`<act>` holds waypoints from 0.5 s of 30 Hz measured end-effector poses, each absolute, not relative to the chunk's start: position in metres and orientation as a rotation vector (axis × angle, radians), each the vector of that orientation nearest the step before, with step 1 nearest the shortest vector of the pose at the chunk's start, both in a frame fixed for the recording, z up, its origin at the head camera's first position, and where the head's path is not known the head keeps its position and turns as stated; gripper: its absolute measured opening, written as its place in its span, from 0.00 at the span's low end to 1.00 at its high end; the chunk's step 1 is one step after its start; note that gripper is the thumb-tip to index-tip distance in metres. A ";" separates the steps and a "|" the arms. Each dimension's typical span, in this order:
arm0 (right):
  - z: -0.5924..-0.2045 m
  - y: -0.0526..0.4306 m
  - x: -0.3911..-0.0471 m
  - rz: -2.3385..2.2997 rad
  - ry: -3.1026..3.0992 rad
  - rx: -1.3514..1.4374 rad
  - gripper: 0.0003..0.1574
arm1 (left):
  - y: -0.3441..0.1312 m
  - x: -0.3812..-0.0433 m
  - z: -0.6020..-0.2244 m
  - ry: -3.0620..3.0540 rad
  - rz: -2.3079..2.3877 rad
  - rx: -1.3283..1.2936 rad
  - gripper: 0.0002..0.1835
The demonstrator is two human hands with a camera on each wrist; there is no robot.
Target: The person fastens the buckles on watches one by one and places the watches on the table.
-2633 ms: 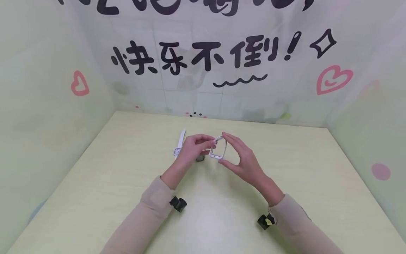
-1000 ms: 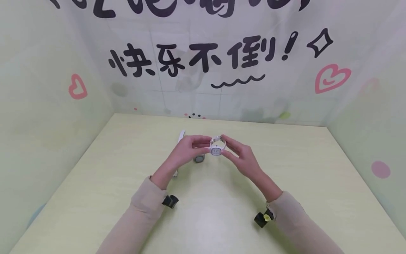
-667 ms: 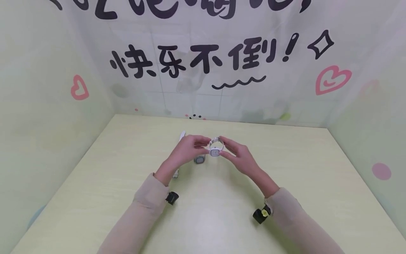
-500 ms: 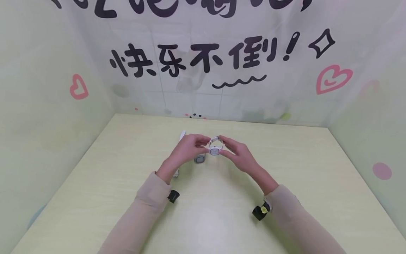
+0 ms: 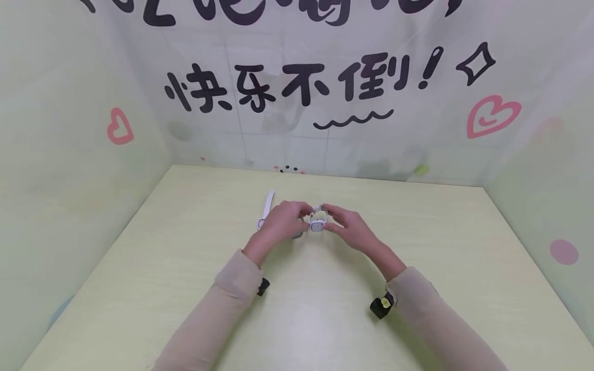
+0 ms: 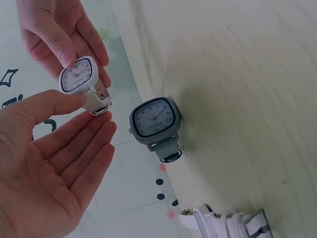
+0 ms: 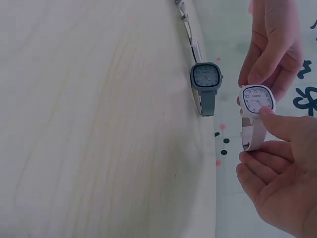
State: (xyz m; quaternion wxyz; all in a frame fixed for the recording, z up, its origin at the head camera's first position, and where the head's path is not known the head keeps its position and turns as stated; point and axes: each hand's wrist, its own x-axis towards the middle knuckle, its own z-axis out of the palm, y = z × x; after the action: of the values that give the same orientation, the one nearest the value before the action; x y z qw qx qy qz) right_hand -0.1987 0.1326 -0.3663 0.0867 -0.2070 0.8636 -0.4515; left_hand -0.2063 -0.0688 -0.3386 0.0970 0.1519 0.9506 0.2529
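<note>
The table (image 5: pixel 306 319) is pale; black lettering (image 5: pixel 305 85) crosses the whitish back wall (image 5: pixel 394 141); pink hearts (image 5: pixel 487 121) flank the lettering.

The white rounded-square wristwatch (image 7: pixel 255 99) had a smooth, plastic-looking case; the grey rounded-square wristwatch (image 6: pixel 154 119) looked matt. The pale yellow, wood-grained tabletop (image 5: pixel 301 314) shone softly, and the beige long sleeves (image 5: pixel 215 309) were matt cloth.

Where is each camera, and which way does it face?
Head: worn on the head, facing forward and down at the table; left hand, right hand and sleeves show.
Left wrist: on that wrist, facing the held watch; both hands show.
Right wrist: on that wrist, facing the same watch; both hands show.
Both wrist views share the gray watch.
</note>
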 end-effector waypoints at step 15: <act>-0.375 0.136 -0.199 -1.230 2.604 -0.611 0.34 | -0.049 -0.207 -0.350 2.859 0.516 0.508 0.20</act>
State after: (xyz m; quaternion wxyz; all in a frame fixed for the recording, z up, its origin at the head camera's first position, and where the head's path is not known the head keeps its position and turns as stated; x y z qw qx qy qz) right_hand -0.1989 0.1363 -0.3750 0.0987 -0.2066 0.8802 -0.4157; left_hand -0.2075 -0.0493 -0.3501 0.0962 0.1715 0.9649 0.1740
